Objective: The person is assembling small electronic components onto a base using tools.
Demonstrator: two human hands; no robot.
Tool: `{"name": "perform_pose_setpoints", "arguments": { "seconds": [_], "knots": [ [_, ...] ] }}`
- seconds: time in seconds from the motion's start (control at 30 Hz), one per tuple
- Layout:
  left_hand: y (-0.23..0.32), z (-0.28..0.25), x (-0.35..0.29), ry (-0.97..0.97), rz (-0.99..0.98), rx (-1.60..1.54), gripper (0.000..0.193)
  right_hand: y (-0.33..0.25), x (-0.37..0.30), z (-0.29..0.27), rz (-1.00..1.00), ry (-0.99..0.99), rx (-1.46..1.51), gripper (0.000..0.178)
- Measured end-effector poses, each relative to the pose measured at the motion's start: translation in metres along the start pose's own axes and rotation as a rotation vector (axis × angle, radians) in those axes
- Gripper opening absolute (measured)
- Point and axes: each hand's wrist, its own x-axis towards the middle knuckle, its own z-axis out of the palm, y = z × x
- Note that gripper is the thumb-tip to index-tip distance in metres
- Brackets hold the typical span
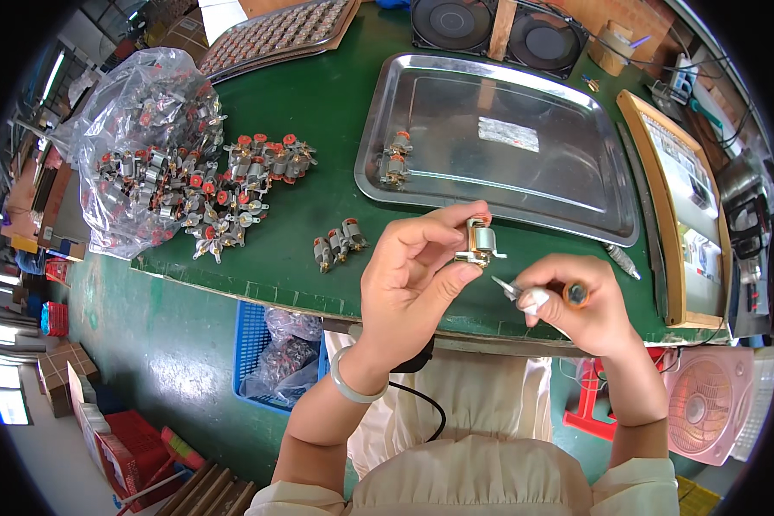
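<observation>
My left hand (413, 275) is raised over the near edge of the green table, thumb and fingers pinching a small electromagnetic part (482, 241). This part has a silver cylindrical body, an orange-red end at the top and flat metal tabs below. To its right, my right hand (580, 301) is closed around a screwdriver-like tool (575, 295) with an amber handle. The tool's metal tip points at the part, with a small gap between them. White wrapping covers one finger of that hand. Several similar parts (340, 244) lie on the table to the left.
A metal tray (576, 193) behind my hands holds a few parts (396, 162). Left are a loose pile (219, 198) and a plastic bag (138, 103) of them. A filled tray (279, 34) and fans (451, 21) stand behind; a wooden frame (679, 215) is right.
</observation>
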Motion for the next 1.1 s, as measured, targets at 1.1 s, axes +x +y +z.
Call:
{"name": "perform_pose_setpoints", "arguments": {
  "seconds": [1.1],
  "knots": [
    [0.073,-0.065,0.012,-0.227,-0.243,1.576,0.039,0.031,0.198,0.002,-0.397,-0.058,-1.13,0.012]
  ]
}}
